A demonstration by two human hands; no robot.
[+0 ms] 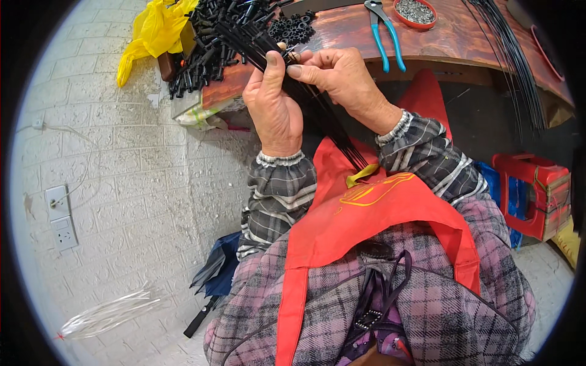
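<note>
My left hand point(273, 100) grips a bundle of thin black rods point(329, 125) that slants from the table edge down toward my red apron point(366, 207). My right hand point(342, 79) pinches the upper end of the same bundle beside my left thumb, fingers curled over it. The rods' top ends point(244, 36) fan out over a heap of small black plastic parts point(213, 43) on the wooden table point(452, 36).
Blue-handled pliers point(384, 33) and a red dish of small metal pieces point(415, 12) lie on the table. More long black rods point(513, 61) lie at the right. A yellow plastic bag point(152, 30) is at the left. A red box point(531, 189) stands under the table; a folded umbrella point(213, 274) is by the wall.
</note>
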